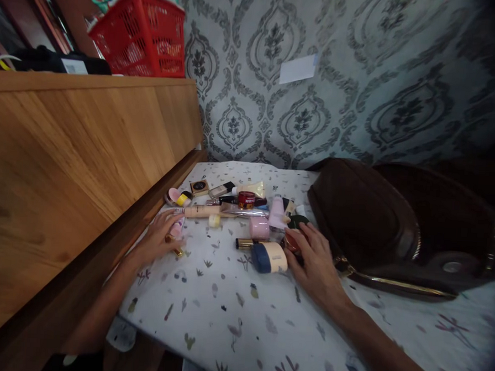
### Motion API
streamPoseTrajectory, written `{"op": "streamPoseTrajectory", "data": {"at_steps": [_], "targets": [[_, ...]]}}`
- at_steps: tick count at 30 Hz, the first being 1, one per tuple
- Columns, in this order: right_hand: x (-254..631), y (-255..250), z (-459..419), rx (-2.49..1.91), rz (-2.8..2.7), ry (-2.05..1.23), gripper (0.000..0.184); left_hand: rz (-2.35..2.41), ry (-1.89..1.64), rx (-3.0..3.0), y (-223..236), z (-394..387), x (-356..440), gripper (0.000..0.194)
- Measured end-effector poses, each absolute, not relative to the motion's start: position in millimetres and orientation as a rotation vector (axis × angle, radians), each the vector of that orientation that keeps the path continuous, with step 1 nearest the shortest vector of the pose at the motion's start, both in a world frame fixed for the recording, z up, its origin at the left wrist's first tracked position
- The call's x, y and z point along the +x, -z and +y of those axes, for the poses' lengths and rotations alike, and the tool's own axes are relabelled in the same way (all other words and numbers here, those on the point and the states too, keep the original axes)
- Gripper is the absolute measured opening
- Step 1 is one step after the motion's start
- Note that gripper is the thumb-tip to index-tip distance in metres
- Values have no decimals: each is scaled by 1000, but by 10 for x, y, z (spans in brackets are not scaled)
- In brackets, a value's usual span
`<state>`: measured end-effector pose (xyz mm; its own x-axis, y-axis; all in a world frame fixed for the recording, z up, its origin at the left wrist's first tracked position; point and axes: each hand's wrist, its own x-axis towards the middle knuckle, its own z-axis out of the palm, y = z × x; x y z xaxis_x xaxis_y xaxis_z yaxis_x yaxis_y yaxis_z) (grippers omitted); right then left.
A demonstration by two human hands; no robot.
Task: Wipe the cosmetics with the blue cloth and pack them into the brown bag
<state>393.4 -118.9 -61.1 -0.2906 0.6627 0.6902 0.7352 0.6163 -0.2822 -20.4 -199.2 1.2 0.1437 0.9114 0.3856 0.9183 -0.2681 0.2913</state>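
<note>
My left hand point(160, 237) rests on the cloth at the left end of a cosmetics cluster, fingers stretched out and apart. A pink item point(177, 226) lies between its finger and thumb, and a small gold tube point(176, 250) sits by the thumb. At the other end, my right hand point(316, 260) lies with spread fingers against a coppery round container point(291, 241), partly covered by the fingers. Beside it lies a beige bottle with a dark blue cap point(269, 257). A pink jar point(259, 228), a lilac tube point(276, 211), a dark red jar point(246, 200) and a peach tube point(202, 211) lie between my hands.
A dark brown bag point(362, 213) with gold zips stands at the right. A wooden cabinet point(86, 160) borders the left side, bearing a red basket point(145, 33). Behind is a patterned wall point(268, 98). The table's front edge shows at lower left.
</note>
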Motion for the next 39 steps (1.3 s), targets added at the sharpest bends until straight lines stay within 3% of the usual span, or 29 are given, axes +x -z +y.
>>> {"op": "streamPoseTrajectory", "data": {"at_steps": [3,8,11,22,26,32,37,39], "targets": [[3932,609,-1190,-1096,-2028,124,41,-1896,664,-2360,159,-2102,-152,81],[3932,599,-1193,-1084,-2031,112,44,-1913,856,-2163,222,-1955,-311,62],[3932,595,-1194,-1086,-2036,116,43,-1941,937,-2078,213,-1808,-420,66],[3916,576,-1201,-1073,-2031,124,38,-1750,847,-2185,117,-1429,-416,33],[3912,584,-1194,-1069,-2034,129,37,-1676,835,-2196,11,-1442,-190,34],[3913,592,-1198,-1083,-2022,130,37,-1527,550,-2344,78,-1326,527,54],[3913,580,-1221,-1079,-2030,138,37,-1651,383,-2286,59,-1215,604,27],[3908,568,-1230,-1081,-2028,136,36,-1669,362,-2255,1,-1231,460,25]]}}
